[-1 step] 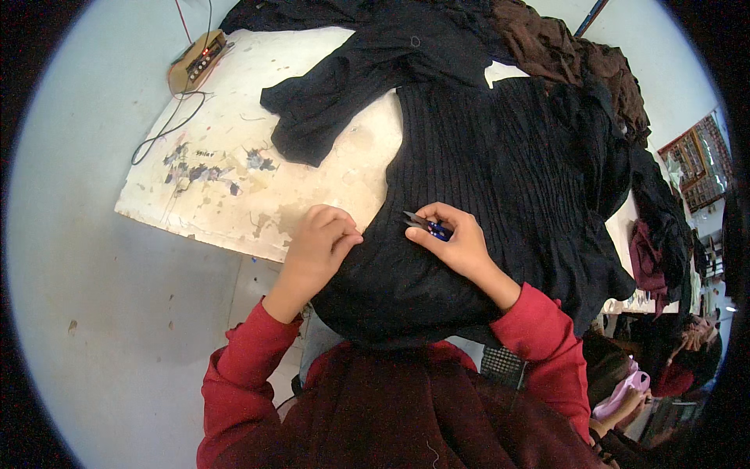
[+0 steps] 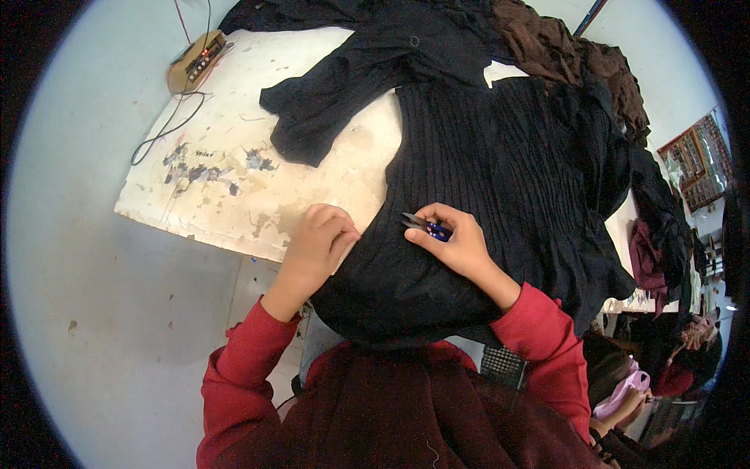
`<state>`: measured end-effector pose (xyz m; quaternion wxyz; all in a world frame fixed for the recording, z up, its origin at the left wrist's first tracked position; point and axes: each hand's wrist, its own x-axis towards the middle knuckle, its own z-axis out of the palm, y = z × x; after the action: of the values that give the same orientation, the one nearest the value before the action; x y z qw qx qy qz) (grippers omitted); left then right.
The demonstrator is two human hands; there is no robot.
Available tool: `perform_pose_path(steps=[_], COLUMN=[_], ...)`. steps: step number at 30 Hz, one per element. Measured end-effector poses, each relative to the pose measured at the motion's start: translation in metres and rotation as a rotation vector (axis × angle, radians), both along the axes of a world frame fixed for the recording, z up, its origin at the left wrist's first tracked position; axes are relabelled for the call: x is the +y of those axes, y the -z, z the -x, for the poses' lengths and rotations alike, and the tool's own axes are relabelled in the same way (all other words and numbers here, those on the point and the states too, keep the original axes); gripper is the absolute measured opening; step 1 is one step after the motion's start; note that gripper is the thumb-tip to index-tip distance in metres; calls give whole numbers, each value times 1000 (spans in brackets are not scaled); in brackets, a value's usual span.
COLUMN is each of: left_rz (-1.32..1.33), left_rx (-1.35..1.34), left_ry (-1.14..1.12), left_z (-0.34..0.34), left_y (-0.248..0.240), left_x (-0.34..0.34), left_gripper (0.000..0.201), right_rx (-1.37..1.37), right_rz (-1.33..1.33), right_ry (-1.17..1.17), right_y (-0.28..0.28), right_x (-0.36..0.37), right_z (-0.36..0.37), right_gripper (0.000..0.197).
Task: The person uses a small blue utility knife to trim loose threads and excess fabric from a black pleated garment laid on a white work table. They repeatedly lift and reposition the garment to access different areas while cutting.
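A black pleated garment (image 2: 469, 148) lies over the table and hangs past its near edge towards me. My right hand (image 2: 461, 242) is closed around a small pair of thread snips (image 2: 437, 230) with blue handles. Their dark blades point left, just above the cloth. At the garment's left edge, my left hand (image 2: 319, 242) is closed in a pinch, thumb against fingers. Whatever sits between those fingertips is too small or hidden to make out.
The pale, paint-stained table (image 2: 312, 191) carries a tan box with a red light (image 2: 195, 62) and a black cable at its far left. More black cloth (image 2: 344, 86) and brown cloth (image 2: 539, 39) lie at the back. Another person's hand (image 2: 629, 402) holds pink cloth at lower right.
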<state>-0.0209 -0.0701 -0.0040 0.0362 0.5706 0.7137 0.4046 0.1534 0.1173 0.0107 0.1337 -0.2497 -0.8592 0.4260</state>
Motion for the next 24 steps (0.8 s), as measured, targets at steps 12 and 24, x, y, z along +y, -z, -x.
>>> perform_pose_path(steps=[12, 24], left_rz=[-174, -167], left_rx=[-111, -117], left_ry=[-83, -107], left_z=[7, 6], left_y=[-2, -3], left_x=[8, 9], left_gripper=[10, 9], right_rx=[-79, -93], right_rz=[-228, -408], right_ry=[-146, -159], right_y=[-50, -46], right_x=[-26, -38], right_z=[33, 46], right_gripper=[32, 25])
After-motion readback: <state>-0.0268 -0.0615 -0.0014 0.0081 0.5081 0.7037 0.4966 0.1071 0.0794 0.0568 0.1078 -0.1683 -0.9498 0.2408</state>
